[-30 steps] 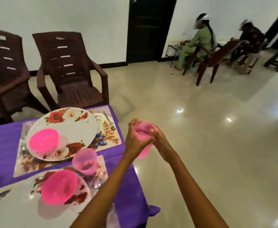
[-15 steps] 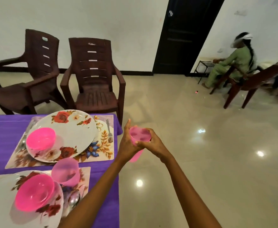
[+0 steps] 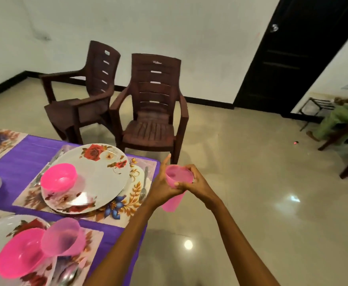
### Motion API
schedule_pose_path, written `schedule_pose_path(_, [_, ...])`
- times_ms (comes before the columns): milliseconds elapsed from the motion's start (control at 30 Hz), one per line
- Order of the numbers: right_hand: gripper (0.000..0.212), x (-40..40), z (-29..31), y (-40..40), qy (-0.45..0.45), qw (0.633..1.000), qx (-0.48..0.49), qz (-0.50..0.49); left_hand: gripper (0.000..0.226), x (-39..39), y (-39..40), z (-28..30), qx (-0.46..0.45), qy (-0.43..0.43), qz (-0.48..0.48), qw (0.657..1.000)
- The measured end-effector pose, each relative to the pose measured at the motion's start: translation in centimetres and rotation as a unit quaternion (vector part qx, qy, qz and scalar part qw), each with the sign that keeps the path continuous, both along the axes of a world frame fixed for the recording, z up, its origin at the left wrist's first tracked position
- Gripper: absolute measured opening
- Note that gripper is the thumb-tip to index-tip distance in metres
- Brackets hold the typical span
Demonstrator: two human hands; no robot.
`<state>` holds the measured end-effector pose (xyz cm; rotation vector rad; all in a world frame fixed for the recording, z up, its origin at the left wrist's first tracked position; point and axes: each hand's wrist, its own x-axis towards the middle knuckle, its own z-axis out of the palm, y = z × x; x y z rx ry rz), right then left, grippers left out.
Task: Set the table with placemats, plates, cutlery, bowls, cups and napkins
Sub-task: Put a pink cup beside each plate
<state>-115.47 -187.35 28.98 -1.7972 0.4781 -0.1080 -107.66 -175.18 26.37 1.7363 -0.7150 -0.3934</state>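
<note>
Fingers of both hands are wrapped around a pink cup, held off the desk edge, over the floor. Cup placement is judged in hand; next, it should be set upright on the far placemat beside the plate.
</note>
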Motion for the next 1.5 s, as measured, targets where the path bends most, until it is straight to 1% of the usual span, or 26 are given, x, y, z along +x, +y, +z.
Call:
schedule_pose_path(133, [0.067,1.5,-0.6,-6.1,-0.008,0.999,0.013,0.052,0.117,0.4,-4.8,0.1,0.021,0.033,0.028,0.999])
schedule_pose_path(200, [0.068,2.1,-0.1,-8.9,-0.013,0.997,0.023,0.066,0.111,0.9,-6.8,0.7,0.023,0.054,0.013,0.998])
schedule_pose_path(233, [0.067,2.1,0.1,-10.9,-0.011,0.995,0.024,0.092,0.109,0.7,-8.4,0.9,0.022,0.059,0.018,0.998])
schedule_pose_path(400, [0.078,4.1,1.4,-15.9,-0.004,0.984,-0.032,0.174,0.110,1.6,-12.0,1.3,-0.016,0.062,0.019,0.998])
schedule_pose_path(467, [0.072,6.4,2.0,-17.7,-0.009,0.981,-0.036,0.191,0.110,3.0,-13.7,2.0,-0.025,0.066,0.038,0.997])
schedule_pose_path(533, [0.064,8.8,2.3,-18.0,-0.009,0.981,-0.019,0.193,0.110,4.7,-14.6,2.2,-0.037,0.066,0.074,0.994])
schedule_pose_path(700, [0.060,15.6,1.2,-17.5,-0.053,0.982,0.015,0.181,0.118,10.3,-15.3,2.1,-0.066,0.050,0.170,0.982])
schedule_pose_path(733, [0.060,17.1,1.0,-17.3,-0.059,0.981,0.022,0.182,0.117,11.7,-15.9,1.9,-0.062,0.045,0.192,0.978])
schedule_pose_path(800, [0.061,20.6,0.5,-17.0,-0.062,0.979,0.018,0.192,0.105,15.0,-16.2,0.5,-0.044,0.029,0.235,0.970])
schedule_pose_path(867, [0.051,24.3,0.3,-16.7,-0.070,0.974,0.015,0.216,0.096,18.5,-15.5,-1.0,-0.039,0.020,0.281,0.959])
schedule_pose_path(900, [0.047,26.3,0.0,-16.7,-0.073,0.969,0.012,0.236,0.095,20.1,-15.8,-1.1,-0.034,0.024,0.286,0.957])
schedule_pose_path(933, [0.048,28.4,-0.2,-16.6,-0.076,0.964,0.020,0.253,0.094,21.7,-16.3,-0.4,-0.035,0.026,0.293,0.955])
schedule_pose_path(967, [0.053,30.5,-0.5,-16.7,-0.061,0.963,0.029,0.259,0.088,23.0,-18.3,1.1,-0.069,0.027,0.340,0.938])
schedule_pose_path(1000, [0.058,32.0,-0.6,-16.7,-0.037,0.967,0.044,0.248,0.075,23.9,-19.9,2.3,-0.141,-0.003,0.411,0.900])
schedule_pose_path(1033, [0.060,33.9,-0.4,-16.7,-0.019,0.970,0.045,0.239,0.064,24.9,-20.6,2.4,-0.183,-0.034,0.478,0.858])
schedule_pose_path(1067, [0.060,35.8,-0.4,-16.7,-0.030,0.970,0.038,0.238,0.063,26.2,-20.5,2.0,-0.216,-0.036,0.512,0.831])
schedule_pose_path(1100, [0.059,38.0,-0.4,-16.7,-0.044,0.969,0.021,0.241,0.073,27.8,-19.5,2.1,-0.197,-0.043,0.463,0.863])
schedule_pose_path(1133, [0.058,39.8,-0.3,-16.5,-0.050,0.968,0.009,0.245,0.090,30.2,-18.7,2.2,-0.133,-0.032,0.395,0.908])
schedule_pose_path(1167, [0.057,41.2,0.0,-16.3,-0.045,0.969,0.009,0.245,0.105,32.5,-17.9,2.1,-0.040,-0.002,0.397,0.917])
schedule_pose_path(1200, [0.056,42.8,0.3,-15.8,-0.046,0.967,0.016,0.249,0.114,34.0,-15.9,1.5,0.007,0.012,0.373,0.928])
schedule_pose_path(1233, [0.057,44.1,0.8,-15.3,-0.049,0.966,0.022,0.251,0.116,35.1,-14.8,1.3,0.006,0.033,0.370,0.928])
schedule_pose_path(1267, [0.059,45.5,1.0,-14.8,-0.051,0.964,0.016,0.261,0.113,36.2,-14.1,0.9,-0.011,0.040,0.393,0.918])
schedule_pose_path(1367, [0.077,50.1,1.1,-12.9,-0.031,0.951,0.010,0.308,0.106,39.5,-13.3,1.9,-0.047,0.061,0.426,0.901])
schedule_pose_path(1400, [0.079,51.6,1.0,-12.2,-0.029,0.946,0.009,0.322,0.105,40.4,-12.5,1.5,-0.058,0.071,0.433,0.897])
schedule_pose_path(1433, [0.076,53.1,0.7,-11.4,-0.028,0.941,0.009,0.336,0.106,41.2,-11.4,1.1,-0.063,0.083,0.440,0.892])
schedule_pose_path(1500, [0.062,55.2,0.4,-9.8,-0.028,0.935,0.007,0.354,0.102,42.8,-9.7,0.2,-0.065,0.089,0.457,0.883])
